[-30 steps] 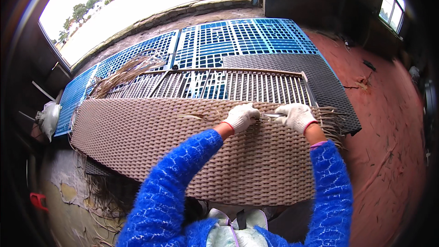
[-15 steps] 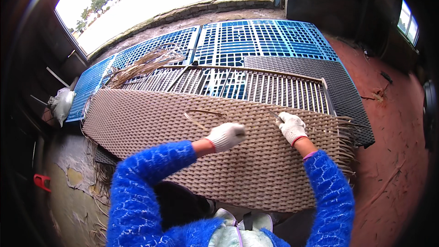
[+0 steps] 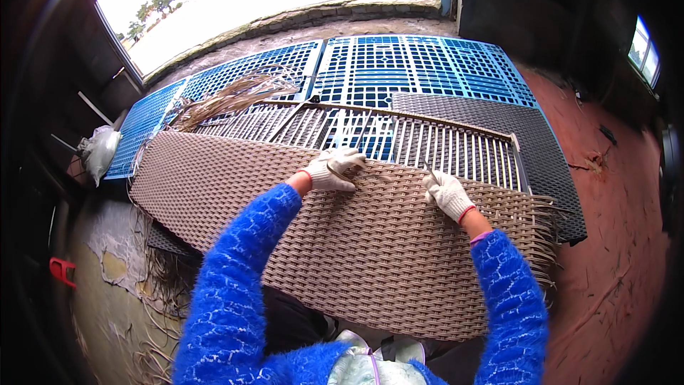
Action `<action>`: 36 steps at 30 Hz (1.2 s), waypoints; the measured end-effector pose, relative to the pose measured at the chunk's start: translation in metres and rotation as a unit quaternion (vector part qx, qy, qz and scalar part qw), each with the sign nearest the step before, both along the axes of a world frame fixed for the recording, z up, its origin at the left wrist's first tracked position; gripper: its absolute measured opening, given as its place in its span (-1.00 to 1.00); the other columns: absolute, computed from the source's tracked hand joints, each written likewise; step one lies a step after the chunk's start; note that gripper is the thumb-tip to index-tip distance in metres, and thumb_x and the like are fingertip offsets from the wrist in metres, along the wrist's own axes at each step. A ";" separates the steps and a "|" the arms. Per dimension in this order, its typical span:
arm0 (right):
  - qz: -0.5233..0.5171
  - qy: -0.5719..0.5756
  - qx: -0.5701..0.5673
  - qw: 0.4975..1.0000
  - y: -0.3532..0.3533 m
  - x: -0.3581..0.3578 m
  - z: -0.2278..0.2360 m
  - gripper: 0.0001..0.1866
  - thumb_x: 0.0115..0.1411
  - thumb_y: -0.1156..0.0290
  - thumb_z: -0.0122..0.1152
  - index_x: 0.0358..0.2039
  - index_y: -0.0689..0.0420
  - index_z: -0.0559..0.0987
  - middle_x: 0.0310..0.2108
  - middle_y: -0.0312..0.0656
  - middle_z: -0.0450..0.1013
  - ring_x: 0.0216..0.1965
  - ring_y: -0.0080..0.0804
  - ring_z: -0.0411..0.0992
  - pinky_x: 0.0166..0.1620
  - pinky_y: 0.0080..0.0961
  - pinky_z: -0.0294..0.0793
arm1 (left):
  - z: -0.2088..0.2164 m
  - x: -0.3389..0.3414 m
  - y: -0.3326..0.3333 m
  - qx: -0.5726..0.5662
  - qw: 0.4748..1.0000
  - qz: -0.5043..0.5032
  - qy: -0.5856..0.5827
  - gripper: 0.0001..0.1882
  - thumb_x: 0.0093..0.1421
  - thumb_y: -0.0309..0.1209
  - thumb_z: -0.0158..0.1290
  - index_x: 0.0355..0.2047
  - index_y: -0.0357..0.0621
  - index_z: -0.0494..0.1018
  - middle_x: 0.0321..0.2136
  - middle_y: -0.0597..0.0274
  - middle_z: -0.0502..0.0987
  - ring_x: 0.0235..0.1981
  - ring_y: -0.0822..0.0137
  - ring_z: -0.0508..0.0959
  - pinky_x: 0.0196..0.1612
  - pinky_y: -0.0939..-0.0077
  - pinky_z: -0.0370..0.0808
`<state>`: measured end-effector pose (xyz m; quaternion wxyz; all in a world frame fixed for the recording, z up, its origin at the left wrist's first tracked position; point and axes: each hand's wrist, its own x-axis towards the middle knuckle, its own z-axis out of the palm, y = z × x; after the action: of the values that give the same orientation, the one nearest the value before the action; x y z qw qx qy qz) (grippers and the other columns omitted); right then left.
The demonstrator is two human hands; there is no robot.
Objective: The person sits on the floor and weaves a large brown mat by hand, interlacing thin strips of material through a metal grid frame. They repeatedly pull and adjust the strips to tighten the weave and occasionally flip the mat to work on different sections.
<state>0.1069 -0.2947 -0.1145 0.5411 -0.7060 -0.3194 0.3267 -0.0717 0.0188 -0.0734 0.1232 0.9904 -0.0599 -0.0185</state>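
Note:
A wide brown woven wicker panel (image 3: pixel 342 242) lies in front of me, its far part still bare upright strands (image 3: pixel 427 146). My left hand (image 3: pixel 331 169), in a white glove, rests at the weaving edge and pinches a thin brown strand. My right hand (image 3: pixel 445 192), also gloved, is closed on a thin metal tool at the same edge, further right. Loose strand ends (image 3: pixel 552 242) stick out at the panel's right side.
Blue plastic pallets (image 3: pixel 399 64) lie beyond the panel, with a dark woven mat (image 3: pixel 527 142) at the right. A bundle of loose strands (image 3: pixel 228 96) lies at the far left. A white bag (image 3: pixel 100 150) and a red object (image 3: pixel 63 271) sit at the left.
Both hands moved up to the weaving edge. My left hand shifted right and forward and took a strand; my right hand stayed near the edge with the tool.

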 end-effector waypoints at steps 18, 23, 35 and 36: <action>-0.487 0.129 0.102 0.858 -0.343 0.171 0.019 -0.50 0.46 -0.17 -0.13 -0.56 -0.17 0.31 -0.74 -0.43 0.17 -0.87 -0.56 -0.05 -0.80 -0.50 -0.11 | -0.023 -0.017 0.012 -0.180 0.976 0.005 -0.122 -0.61 -0.10 -0.35 0.40 -0.18 0.14 0.70 0.13 0.02 0.53 0.13 0.01 0.52 0.17 0.17 0.49; -0.499 0.147 0.093 0.849 -0.332 0.147 0.030 -0.49 0.46 -0.17 -0.12 -0.58 -0.17 0.29 -0.73 -0.42 0.17 -0.87 -0.57 -0.08 -0.79 -0.52 -0.12 | -0.017 -0.017 0.001 -0.096 0.992 0.033 -0.080 -0.20 -0.09 -0.21 0.44 0.22 0.12 0.45 0.26 0.00 0.39 0.30 -0.01 0.35 0.32 0.14 0.33; -0.643 0.089 0.160 0.744 -0.650 0.134 0.058 -0.43 0.40 -0.14 -0.03 -0.70 -0.12 0.39 -0.77 -0.42 0.29 -0.80 -0.51 0.19 -0.72 -0.46 0.12 | -0.001 -0.012 -0.010 0.006 0.997 0.080 0.003 0.16 -0.17 0.16 0.43 0.40 0.01 0.21 0.38 0.03 0.21 0.42 -0.04 0.15 0.43 0.07 0.12; -0.671 0.048 0.109 0.732 -0.681 0.109 0.068 -0.42 0.39 -0.16 -0.03 -0.71 -0.11 0.46 -0.76 -0.41 0.36 -0.78 -0.51 0.27 -0.70 -0.46 0.19 | 0.001 -0.011 -0.015 0.004 0.996 0.084 0.016 0.15 -0.16 0.15 0.43 0.40 0.01 0.22 0.38 0.03 0.21 0.42 -0.04 0.15 0.43 0.07 0.13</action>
<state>0.2160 -0.9756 -0.0465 0.7075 -0.6565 0.2302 -0.1248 -0.0827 0.0041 -0.0724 0.1209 0.9920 0.0259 -0.0240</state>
